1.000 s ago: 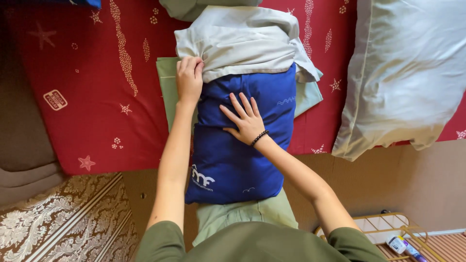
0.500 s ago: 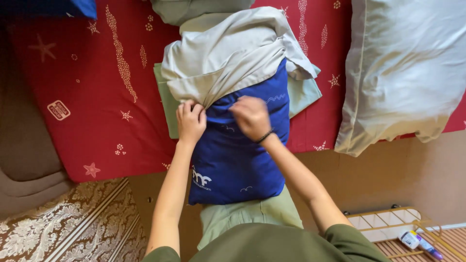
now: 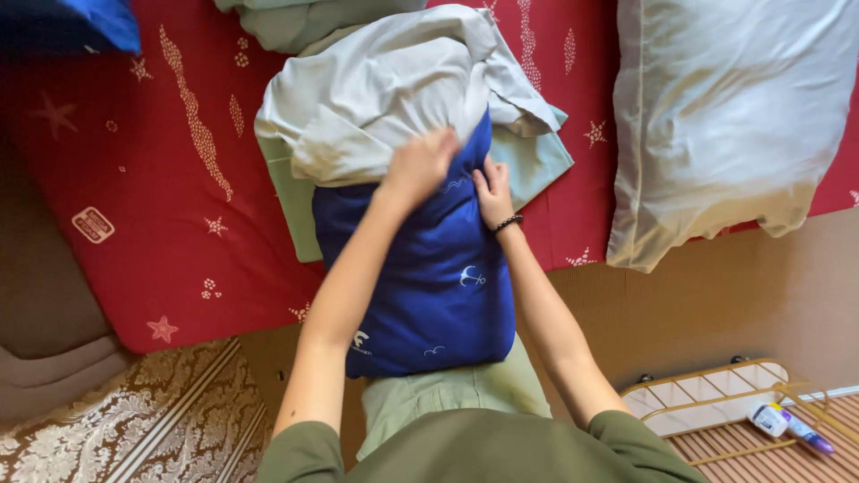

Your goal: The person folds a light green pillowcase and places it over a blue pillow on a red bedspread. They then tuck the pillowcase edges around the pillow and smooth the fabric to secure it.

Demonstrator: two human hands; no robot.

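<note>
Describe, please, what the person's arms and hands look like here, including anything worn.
Both forearms are bare. Short olive-green sleeves end above the elbows. The right hand has a dark beaded bracelet at the wrist. The left hand wears nothing visible.

Blue pillow [image 3: 429, 286]: smooth cloth, slight sheen. Pale green pillowcase [image 3: 385, 89]: matt, creased cotton-like cloth. Red bedsheet [image 3: 170, 179]: matt printed fabric. Rack [image 3: 707, 398]: glossy metal wire. Rug [image 3: 116, 420]: woven, textured.

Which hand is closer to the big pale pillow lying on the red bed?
The right hand. It presses the blue pillow's right edge, on the side toward the big pale pillow. The left hand grips the bunched pale pillowcase further left.
</note>
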